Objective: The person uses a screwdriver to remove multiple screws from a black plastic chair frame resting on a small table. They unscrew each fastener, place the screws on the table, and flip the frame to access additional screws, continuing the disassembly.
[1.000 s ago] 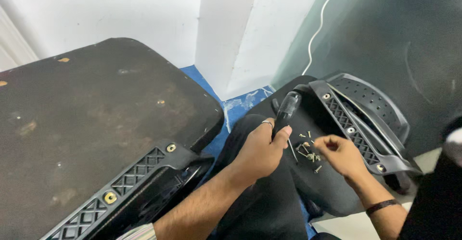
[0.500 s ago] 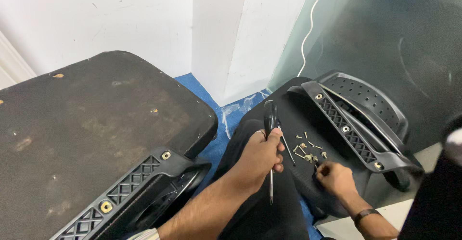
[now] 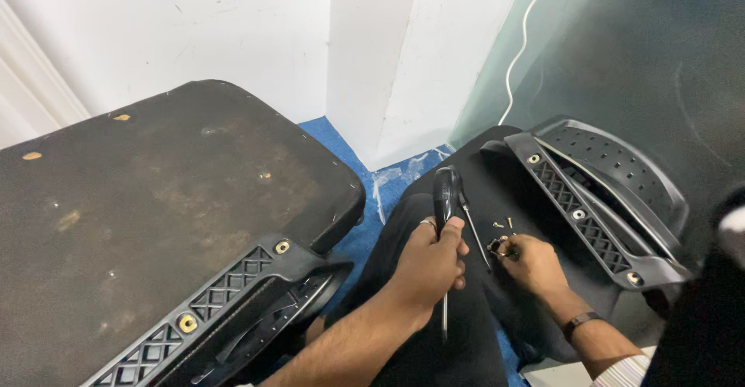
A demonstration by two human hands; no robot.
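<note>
My left hand (image 3: 429, 267) grips a black-handled screwdriver (image 3: 444, 197) upright, with the handle up and the metal shaft pointing down past my wrist over my lap. My right hand (image 3: 531, 264) rests on a black seat pad (image 3: 497, 177) with its fingers curled over a small pile of brass screws (image 3: 497, 246). Two more screws (image 3: 503, 222) lie loose just beyond the fingers. A thin second screwdriver (image 3: 475, 232) lies on the pad between my two hands.
A black ribbed plastic armrest bracket (image 3: 590, 212) with brass bolts is fixed on the pad's right side. At left a large worn seat underside (image 3: 155, 193) carries another bracket (image 3: 233, 294). Behind are a white wall corner, blue floor (image 3: 353, 158) and a white cable (image 3: 524, 38).
My left hand turned the screwdriver from handle forward to shaft hanging down. My right hand moved from above the screws down onto the pile and closed over it.
</note>
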